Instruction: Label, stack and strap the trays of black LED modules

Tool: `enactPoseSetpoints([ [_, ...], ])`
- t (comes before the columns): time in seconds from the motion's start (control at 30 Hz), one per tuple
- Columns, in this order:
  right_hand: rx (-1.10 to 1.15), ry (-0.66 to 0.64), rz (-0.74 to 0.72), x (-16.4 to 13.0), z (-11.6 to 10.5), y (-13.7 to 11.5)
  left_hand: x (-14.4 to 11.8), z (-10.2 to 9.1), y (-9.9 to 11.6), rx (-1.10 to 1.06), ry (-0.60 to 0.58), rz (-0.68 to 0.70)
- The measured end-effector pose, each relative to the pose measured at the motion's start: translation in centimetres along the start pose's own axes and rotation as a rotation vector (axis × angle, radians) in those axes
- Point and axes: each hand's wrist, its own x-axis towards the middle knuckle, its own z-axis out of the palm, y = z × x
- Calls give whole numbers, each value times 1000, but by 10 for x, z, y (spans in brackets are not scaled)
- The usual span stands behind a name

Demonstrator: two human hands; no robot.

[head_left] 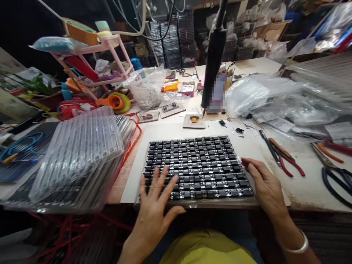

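In front of me lies a clear plastic tray (pixel 254 201) filled with rows of small black electronic modules (pixel 192 161), each with metal pins. Over the tray's left front part, my left hand (pixel 154 201) is spread, fingertips on or just above the modules and holding nothing. My right hand (pixel 264 183) is at the tray's right edge, its index finger stretched and thumb a little apart; its other fingers are mostly hidden. Behind the tray is a small square block (pixel 194 121) with a yellowish part on it, under a black hanging tool (pixel 213 66).
Stacked clear plastic trays (pixel 79 143) stand on the left. Pliers (pixel 287 157) and scissors (pixel 335 176) lie to the right. Plastic bags (pixel 253 91) are heaped at the back right. A pink rack (pixel 115 44) holds tape at the back left. Two loose black modules (pixel 239 130) lie behind the tray.
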Motion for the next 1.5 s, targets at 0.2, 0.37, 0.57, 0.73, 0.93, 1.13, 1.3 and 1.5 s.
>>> enactPoseSetpoints([
  [0.2, 32, -27, -102, 1, 2, -10, -7, 21, -46, -18, 90, -265],
  [0.37, 153, -88, -72, -2, -1, -12, -14, 33, -61, -169, 35, -240],
  [0.57, 115, -139, -126, -4, -3, -11, 1, 18, -76, -362, 51, -358],
  [0.73, -36, -260, -273, -3, -3, -11, 49, 12, -101, -491, 42, -450],
  [0.93, 97, -189, -177, 0, -4, -8, 85, 28, -109, -633, 69, -439],
  [1.13, 2, -107, -98, 1, 0, -7, 78, 31, -104, -820, -13, -543],
  [1.3, -87, -59, -9, 3, 2, -7, 74, 35, -109, -1110, 252, -778],
  [1.5, -169, -58, 71, 11, 2, -4, 68, 32, -111, -1235, 304, -853],
])
